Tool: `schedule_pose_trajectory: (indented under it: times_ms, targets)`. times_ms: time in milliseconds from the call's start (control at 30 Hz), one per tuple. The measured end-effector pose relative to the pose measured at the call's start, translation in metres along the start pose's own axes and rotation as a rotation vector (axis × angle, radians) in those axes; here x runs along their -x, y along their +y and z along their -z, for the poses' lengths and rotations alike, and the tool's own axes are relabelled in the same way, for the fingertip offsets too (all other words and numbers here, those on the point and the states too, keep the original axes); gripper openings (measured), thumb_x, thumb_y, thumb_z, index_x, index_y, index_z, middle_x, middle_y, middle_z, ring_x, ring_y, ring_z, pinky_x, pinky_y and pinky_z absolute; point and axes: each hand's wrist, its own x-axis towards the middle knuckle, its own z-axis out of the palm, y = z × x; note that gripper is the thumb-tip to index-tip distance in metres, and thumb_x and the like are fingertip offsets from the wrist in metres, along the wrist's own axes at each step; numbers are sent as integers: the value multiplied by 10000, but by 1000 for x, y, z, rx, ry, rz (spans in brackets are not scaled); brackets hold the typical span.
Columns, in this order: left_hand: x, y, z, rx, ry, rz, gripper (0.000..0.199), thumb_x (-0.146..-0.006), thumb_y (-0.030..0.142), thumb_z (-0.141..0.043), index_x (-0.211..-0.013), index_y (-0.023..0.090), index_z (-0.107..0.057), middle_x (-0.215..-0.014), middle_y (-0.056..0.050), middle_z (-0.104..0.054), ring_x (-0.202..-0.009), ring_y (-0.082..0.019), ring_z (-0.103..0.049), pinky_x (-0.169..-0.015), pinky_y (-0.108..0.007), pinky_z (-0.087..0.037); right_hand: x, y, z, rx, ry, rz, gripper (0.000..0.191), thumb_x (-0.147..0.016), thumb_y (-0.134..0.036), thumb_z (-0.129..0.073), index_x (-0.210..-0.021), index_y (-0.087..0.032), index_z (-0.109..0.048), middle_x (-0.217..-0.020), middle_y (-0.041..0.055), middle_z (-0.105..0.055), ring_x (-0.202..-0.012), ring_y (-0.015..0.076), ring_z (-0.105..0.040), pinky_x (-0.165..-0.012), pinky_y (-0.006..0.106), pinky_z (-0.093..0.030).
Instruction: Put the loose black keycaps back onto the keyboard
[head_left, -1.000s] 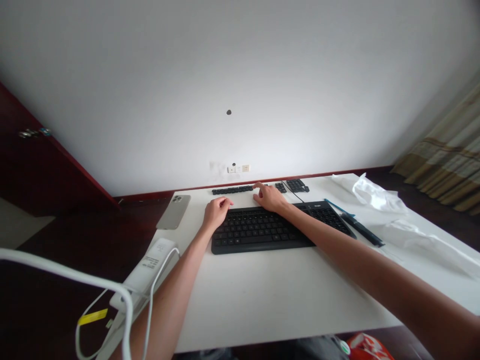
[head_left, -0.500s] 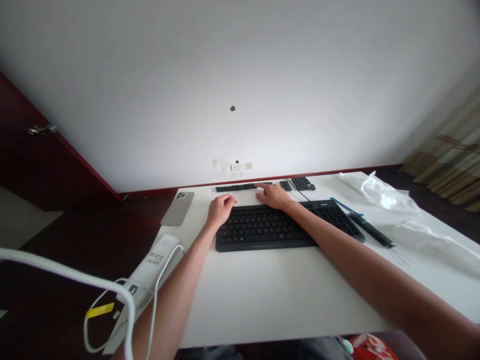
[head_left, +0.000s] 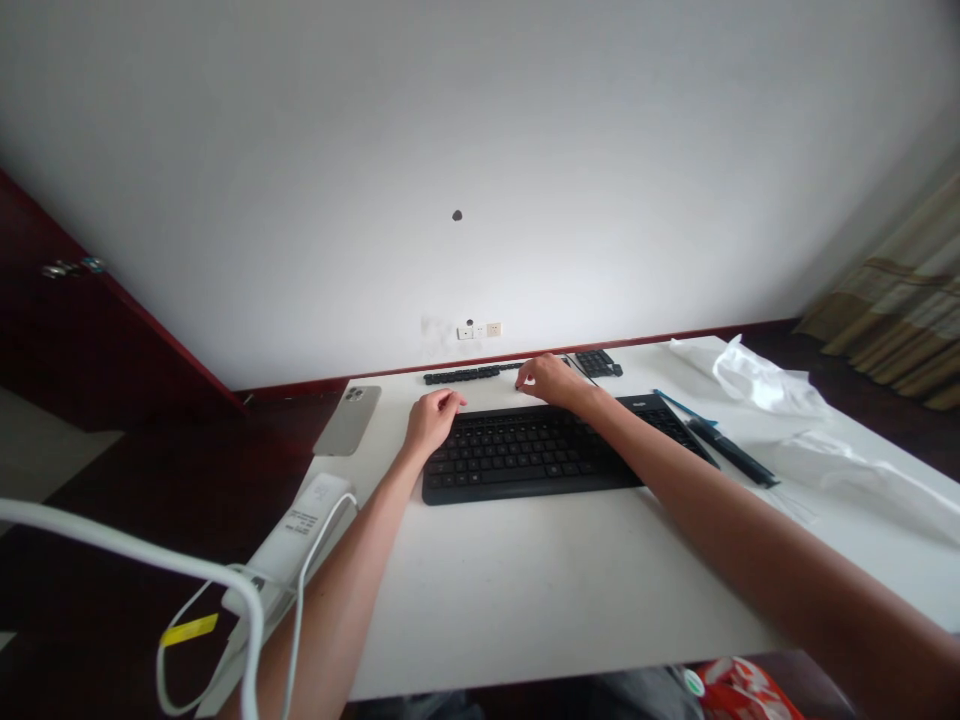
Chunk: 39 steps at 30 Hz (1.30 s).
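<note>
A black keyboard (head_left: 517, 455) lies on the white table. My left hand (head_left: 433, 420) rests by its upper left corner, fingers curled in; whatever they may hold is hidden. Above the keyboard's top edge, my right hand (head_left: 551, 382) pinches a small black keycap (head_left: 517, 387) between thumb and finger. Behind the hands runs a row of loose black keycaps (head_left: 461, 376), partly covered by my right hand. A block of more black keycaps (head_left: 598, 363) sits to the right of it.
A phone (head_left: 347, 420) and a white power strip (head_left: 292, 530) with a white cable (head_left: 112, 538) lie on the left. On the right are a black brush-like tool (head_left: 731, 453), a thin blue tool (head_left: 682, 406) and crumpled white plastic (head_left: 769, 380). A wall stands behind the table.
My right hand has drawn back slightly from the keycap row, its pointing finger now bent into a pinch on a keycap. My left hand stays curled by the corner. The view has shifted slightly.
</note>
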Motion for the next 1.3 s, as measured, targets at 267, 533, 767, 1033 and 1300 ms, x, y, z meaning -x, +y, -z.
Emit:
schedule_pose_trajectory:
  times_ms: [267,533,767,1033,1300]
  targets:
    - [-1,-1,-1,-14,8,-18,330,-935,397,-514,-803,219,-759,-795,-19,-744,-757,-194,-667,-720,-286,-449,7,3,43,-124,-264,10,248,-830,-176,-713,-1056,-179,-815,-1007,78,-804,-939,219,-736,-808,287,-550]
    - [-2,1,0,-34,9,-6,343,-929,423,-522,-823,211,-770,-807,-18,-741,-739,-191,-647,-696,-289,-426,18,0,82,-254,-558,0,322,-739,-330,-775,-1043,-232,-815,-1092,43,-800,-1035,270,-725,-809,323,-544]
    - [-2,1,0,-45,3,-6,361,-933,430,-506,-832,205,-770,-801,-20,-739,-735,-193,-636,-700,-289,-426,14,-1,68,-177,-636,55,380,-691,-419,-825,-1034,-256,-817,-1097,37,-799,-994,273,-727,-806,349,-524]
    - [-2,2,0,-40,3,-15,350,-936,415,-507,-822,209,-766,-792,-12,-726,-750,-192,-639,-709,-296,-421,16,-11,66,-132,-697,40,344,-719,-341,-813,-1047,-237,-805,-1075,47,-801,-962,266,-728,-741,337,-519]
    - [-3,-1,-1,-25,6,-20,334,-936,409,-518,-825,215,-767,-802,-8,-731,-767,-190,-652,-725,-296,-431,17,-17,62,-51,-662,23,297,-728,-290,-818,-1017,-221,-805,-1057,55,-803,-943,273,-731,-728,345,-519]
